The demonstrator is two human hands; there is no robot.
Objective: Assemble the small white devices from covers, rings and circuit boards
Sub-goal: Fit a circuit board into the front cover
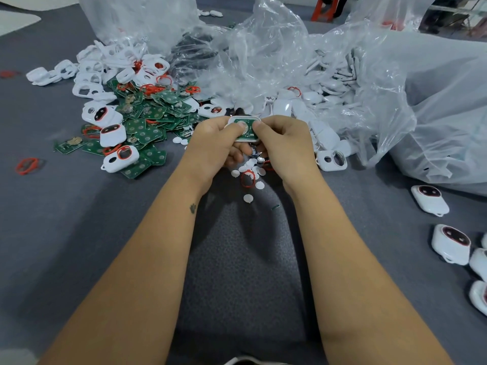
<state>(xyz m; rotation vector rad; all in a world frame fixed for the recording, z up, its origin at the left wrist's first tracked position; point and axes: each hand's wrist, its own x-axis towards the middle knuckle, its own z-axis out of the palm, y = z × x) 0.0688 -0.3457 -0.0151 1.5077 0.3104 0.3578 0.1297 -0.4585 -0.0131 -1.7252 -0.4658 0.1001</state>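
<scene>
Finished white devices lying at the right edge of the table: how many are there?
4 in view: one farthest away, beside the plastic bag; one nearer; two cut off by the frame edge. More may lie out of view.

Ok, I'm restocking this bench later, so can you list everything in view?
device being assembled: one, white shell with green board, held in both hands
circuit boards: a heap, green, far left
white covers: many, around that heap
red rings: several, loose, left
white discs: a scatter, below the hands
plastic bags: clear, holding white parts, far side
finished devices: several, white, right edge
left hand: grips the device
right hand: grips the device
</scene>
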